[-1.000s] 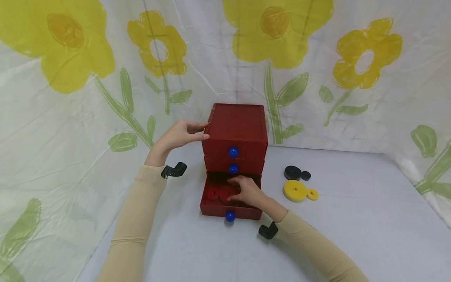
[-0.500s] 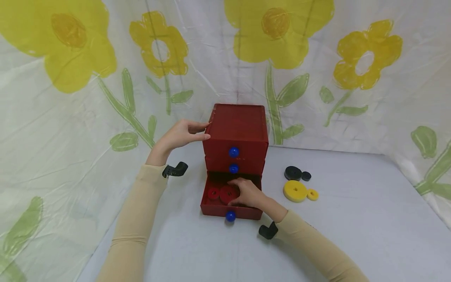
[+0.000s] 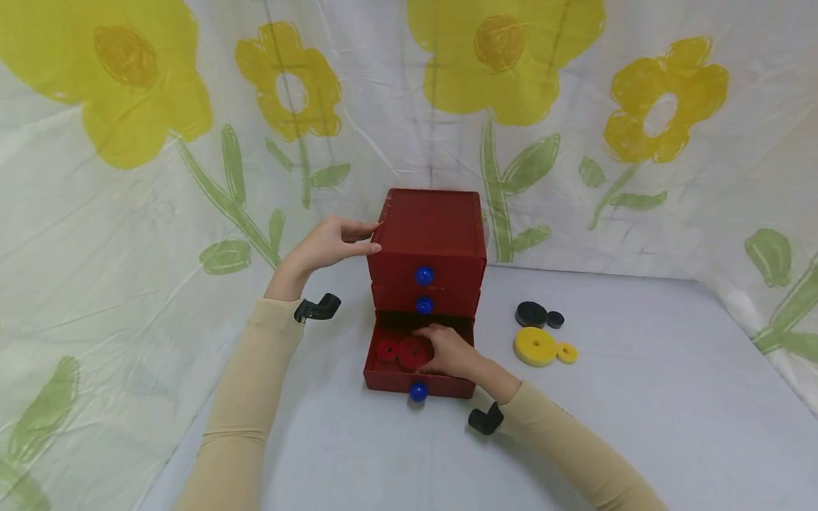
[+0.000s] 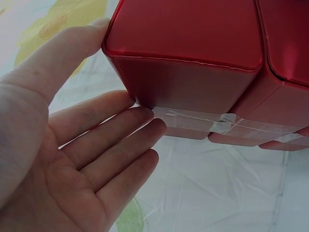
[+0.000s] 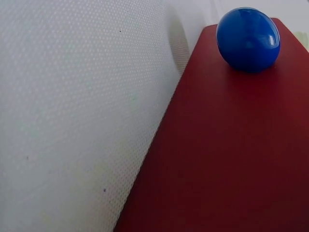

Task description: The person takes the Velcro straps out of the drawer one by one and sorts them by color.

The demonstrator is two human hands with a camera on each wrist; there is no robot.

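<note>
In the head view a red chest of drawers (image 3: 429, 221) stands on the table, its bottom drawer (image 3: 383, 380) pulled out. My left hand (image 3: 324, 245) is at the chest's upper left side; in the left wrist view its thumb and straight fingertips touch the red box. Inside the open drawer lie a small red disc (image 3: 387, 351) and a larger red disc (image 3: 413, 353), side by side. My right hand (image 3: 450, 353) reaches into the drawer, thumb and forefinger spread around the larger disc's right part. The right wrist view shows the drawer front and its blue knob (image 5: 248, 39), not the hand.
Right of the chest lie a large black disc (image 3: 531, 314), a small black disc (image 3: 554, 319), a large yellow disc (image 3: 535, 347) and a small yellow disc (image 3: 566, 353). Two upper drawers with blue knobs are shut. A flowered curtain (image 3: 383, 106) hangs behind.
My right thumb has drawn back from over the larger red disc to its near edge, widening the spread from the forefinger. My left hand stays at the chest's side.
</note>
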